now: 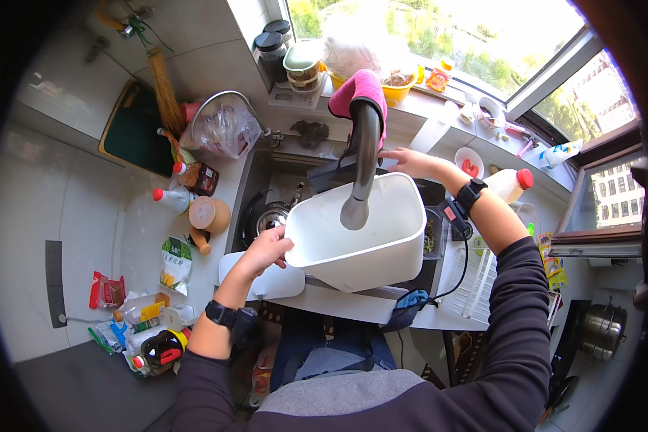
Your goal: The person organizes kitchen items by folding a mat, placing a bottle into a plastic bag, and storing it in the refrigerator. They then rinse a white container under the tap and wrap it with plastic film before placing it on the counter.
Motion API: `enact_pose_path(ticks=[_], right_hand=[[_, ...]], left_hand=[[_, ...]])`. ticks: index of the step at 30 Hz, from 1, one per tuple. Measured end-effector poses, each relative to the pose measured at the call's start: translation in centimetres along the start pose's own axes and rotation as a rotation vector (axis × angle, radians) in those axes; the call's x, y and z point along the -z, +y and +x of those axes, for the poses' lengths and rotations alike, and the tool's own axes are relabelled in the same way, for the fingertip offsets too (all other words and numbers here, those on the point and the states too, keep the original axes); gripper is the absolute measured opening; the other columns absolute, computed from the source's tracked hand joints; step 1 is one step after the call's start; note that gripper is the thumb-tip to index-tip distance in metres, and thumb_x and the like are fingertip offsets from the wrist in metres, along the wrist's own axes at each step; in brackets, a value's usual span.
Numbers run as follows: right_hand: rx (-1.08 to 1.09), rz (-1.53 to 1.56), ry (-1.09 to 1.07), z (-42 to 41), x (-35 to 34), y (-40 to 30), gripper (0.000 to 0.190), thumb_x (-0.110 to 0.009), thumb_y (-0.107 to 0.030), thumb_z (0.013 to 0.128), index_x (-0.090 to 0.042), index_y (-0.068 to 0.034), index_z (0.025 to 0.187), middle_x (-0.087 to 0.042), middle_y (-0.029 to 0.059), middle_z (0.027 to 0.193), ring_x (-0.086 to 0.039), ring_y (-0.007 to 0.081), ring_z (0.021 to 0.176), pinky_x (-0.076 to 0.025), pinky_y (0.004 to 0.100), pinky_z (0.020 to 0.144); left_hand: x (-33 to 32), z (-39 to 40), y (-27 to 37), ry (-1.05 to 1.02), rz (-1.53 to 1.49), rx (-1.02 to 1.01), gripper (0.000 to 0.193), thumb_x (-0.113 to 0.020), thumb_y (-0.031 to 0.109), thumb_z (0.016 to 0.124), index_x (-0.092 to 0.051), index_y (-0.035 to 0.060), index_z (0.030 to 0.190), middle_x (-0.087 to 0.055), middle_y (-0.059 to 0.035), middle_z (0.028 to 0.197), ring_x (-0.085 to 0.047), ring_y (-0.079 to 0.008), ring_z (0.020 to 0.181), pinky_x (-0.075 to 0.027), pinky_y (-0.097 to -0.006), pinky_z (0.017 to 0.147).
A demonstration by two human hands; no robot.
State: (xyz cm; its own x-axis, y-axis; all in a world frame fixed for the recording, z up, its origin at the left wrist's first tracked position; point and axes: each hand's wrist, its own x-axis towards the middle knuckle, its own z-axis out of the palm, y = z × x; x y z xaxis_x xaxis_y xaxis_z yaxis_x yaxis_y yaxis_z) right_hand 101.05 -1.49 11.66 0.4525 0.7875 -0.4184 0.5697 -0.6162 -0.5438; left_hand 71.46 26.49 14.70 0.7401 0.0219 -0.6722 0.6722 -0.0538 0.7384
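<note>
A white plastic bin (351,264) is tilted over the sink, its open mouth under the spout of a dark metal faucet (364,156). My left hand (264,251) grips the bin's left rim, thumb on top and fingers around the edge. Beyond the bin, my right hand (407,162) reaches to the faucet's base with the index finger extended; what its fingertips touch is partly hidden by the spout. A pink cloth (364,94) drapes over the top of the faucet. Between the faucet and the basin's back edge lies a dark grey flat piece (329,174), partly covered by the bin.
A round metal-lidded pot (271,217) sits in the sink's left part, and a white lid-like piece (262,278) on the front edge. Bottles and a brown jar (209,214) line the left counter. At right are a milk-coloured bottle (507,185), a white dish rack (475,281) and a black cable.
</note>
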Motion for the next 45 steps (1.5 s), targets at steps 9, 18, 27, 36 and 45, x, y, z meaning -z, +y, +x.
enact_pose_path(ticks=[9, 18, 27, 36, 45], right_hand=[[-0.118, -0.494, -0.037, -0.6, -0.4, 3.3, 0.056, -0.055, -0.022, 0.088, -0.038, -0.040, 0.138, -0.063, 0.0126, 0.106, -0.063, 0.0311, 0.093, -0.050, 0.0420, 0.079], [-0.125, 0.952, 0.049, -12.6, -1.8, -0.4, 0.070, -0.040, -0.055, 0.094, -0.026, -0.012, 0.146, -0.040, 0.0084, 0.141, -0.043, 0.0171, 0.123, -0.032, 0.0327, 0.103], [0.018, 0.574, 0.115, -16.7, -2.9, -5.2, 0.124, -0.082, -0.057, 0.058, -0.011, -0.009, 0.148, -0.016, 0.0139, 0.152, -0.015, 0.0283, 0.142, -0.015, 0.0413, 0.114], [0.086, 0.744, 0.129, -14.0, -6.3, -6.7, 0.127, -0.085, -0.049, 0.055, -0.008, -0.010, 0.148, -0.021, 0.0135, 0.149, -0.017, 0.0277, 0.140, -0.015, 0.0413, 0.113], [0.025, 0.787, 0.252, -14.5, -5.6, -7.4, 0.115, -0.084, -0.041, 0.060, -0.016, -0.011, 0.148, -0.029, 0.0104, 0.148, -0.025, 0.0255, 0.138, -0.017, 0.0405, 0.113]], left_hand=[[-1.5, 0.7, -1.7, 0.022, -0.095, -0.081, 0.038, -0.052, 0.009, 0.083, -0.054, 0.0001, 0.120, -0.064, -0.0060, 0.083, -0.060, -0.0102, 0.063, -0.048, -0.0230, 0.053], [-3.7, 1.8, -3.0, -0.059, -0.273, -0.020, 0.037, -0.050, 0.009, 0.086, -0.052, 0.0023, 0.122, -0.066, -0.0068, 0.088, -0.063, -0.0110, 0.067, -0.050, -0.0217, 0.054], [-6.9, 0.3, -5.3, -0.274, -0.417, 0.195, 0.030, -0.048, 0.016, 0.088, -0.054, 0.0041, 0.115, -0.065, -0.0063, 0.089, -0.064, -0.0120, 0.071, -0.049, -0.0229, 0.055], [-2.4, -2.5, -4.9, -0.203, -0.364, 0.212, 0.031, -0.049, 0.016, 0.089, -0.054, 0.0015, 0.116, -0.064, -0.0040, 0.084, -0.060, -0.0076, 0.062, -0.047, -0.0179, 0.049], [-2.0, -0.7, -3.7, -0.158, -0.327, 0.087, 0.031, -0.052, 0.015, 0.086, -0.055, 0.0031, 0.115, -0.062, -0.0028, 0.083, -0.058, -0.0071, 0.061, -0.047, -0.0195, 0.051]])
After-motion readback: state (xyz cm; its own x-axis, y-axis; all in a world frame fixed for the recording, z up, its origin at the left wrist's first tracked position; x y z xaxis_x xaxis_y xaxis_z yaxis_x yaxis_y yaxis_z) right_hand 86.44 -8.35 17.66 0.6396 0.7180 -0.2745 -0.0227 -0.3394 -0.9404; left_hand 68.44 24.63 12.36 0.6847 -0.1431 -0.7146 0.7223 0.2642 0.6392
